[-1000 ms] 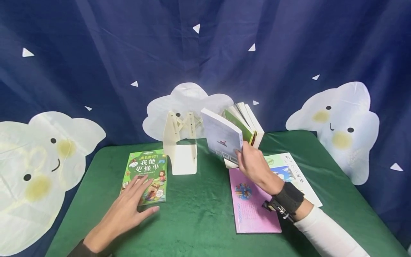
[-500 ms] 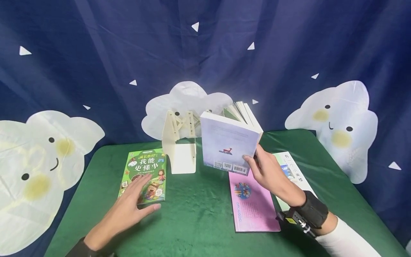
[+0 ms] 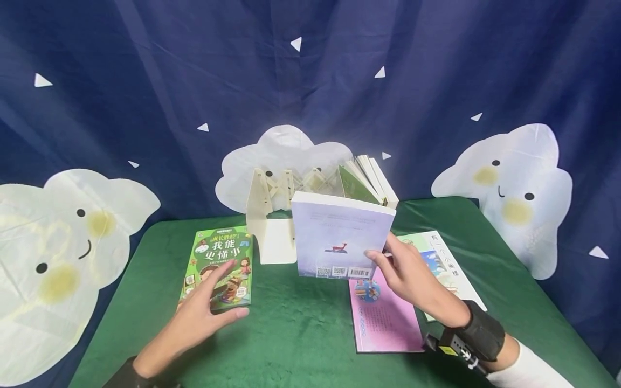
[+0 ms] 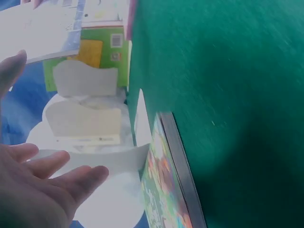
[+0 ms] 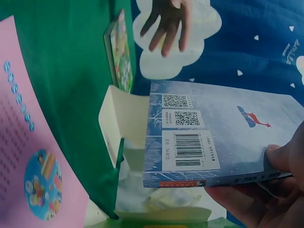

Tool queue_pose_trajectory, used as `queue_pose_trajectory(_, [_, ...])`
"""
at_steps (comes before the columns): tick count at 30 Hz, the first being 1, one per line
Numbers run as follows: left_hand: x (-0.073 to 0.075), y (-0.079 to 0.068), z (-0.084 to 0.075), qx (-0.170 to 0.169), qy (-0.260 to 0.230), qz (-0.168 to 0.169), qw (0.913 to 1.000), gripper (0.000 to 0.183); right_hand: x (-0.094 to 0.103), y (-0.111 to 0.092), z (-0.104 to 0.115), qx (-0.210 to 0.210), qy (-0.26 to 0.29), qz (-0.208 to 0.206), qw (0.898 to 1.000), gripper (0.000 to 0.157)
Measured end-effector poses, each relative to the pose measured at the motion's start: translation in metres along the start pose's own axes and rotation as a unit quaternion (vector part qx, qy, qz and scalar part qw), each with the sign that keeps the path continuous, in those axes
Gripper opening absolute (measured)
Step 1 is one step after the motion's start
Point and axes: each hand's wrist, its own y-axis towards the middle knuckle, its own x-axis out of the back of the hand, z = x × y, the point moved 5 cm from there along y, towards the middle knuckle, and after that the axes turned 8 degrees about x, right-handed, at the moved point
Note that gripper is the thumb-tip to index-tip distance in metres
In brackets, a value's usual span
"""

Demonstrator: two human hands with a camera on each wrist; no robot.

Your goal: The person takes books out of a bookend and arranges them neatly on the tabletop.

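Observation:
My right hand (image 3: 412, 275) pinches the right side of a pale blue book (image 3: 342, 231), thumb on the back cover and fingers beneath. A red deer and barcodes show on that cover, also plain in the right wrist view, where the book's spine (image 5: 237, 180) faces the camera. The book is held up in front of a cream bookend (image 3: 278, 242), overlapping its right part. My left hand (image 3: 201, 304) is spread with fingers apart over a green picture book (image 3: 230, 245) lying on the table; in the left wrist view nothing is between its fingers.
Several books (image 3: 371, 180) lean upright at the back right of the bookend. A pink book (image 3: 388, 323) lies flat at front right, beside a white and green book (image 3: 453, 275). A dark blue curtain (image 3: 310, 81) with clouds hangs behind the green-covered table (image 3: 291, 339).
The pale blue book has come away from the leaning books, toward me and lower, its back cover turning to face me. My left hand has shifted slightly over the green book.

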Motion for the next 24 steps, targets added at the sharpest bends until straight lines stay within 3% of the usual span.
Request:
queue_pose_trajectory(5, [-0.003,0.004,-0.013,-0.027,-0.1,0.025,0.9943,0.088,-0.007,-0.002,0.009,0.0,0.034,0.008,0.999,0.039])
queue_pose_trajectory(10, [-0.009,0.009,-0.029,-0.064,-0.159,0.051,0.9839,0.088,-0.013,-0.004,0.015,-0.005,0.048,0.013,0.999,0.04])
queue_pose_trajectory(18, [-0.017,0.015,-0.057,-0.099,-0.196,0.072,0.9731,0.087,-0.023,-0.003,0.026,0.007,0.057,0.02,0.998,0.039])
queue_pose_trajectory(24, [-0.025,0.018,-0.064,-0.074,-0.215,0.088,0.97,0.081,-0.03,-0.004,0.03,0.014,0.059,0.028,0.998,0.039])
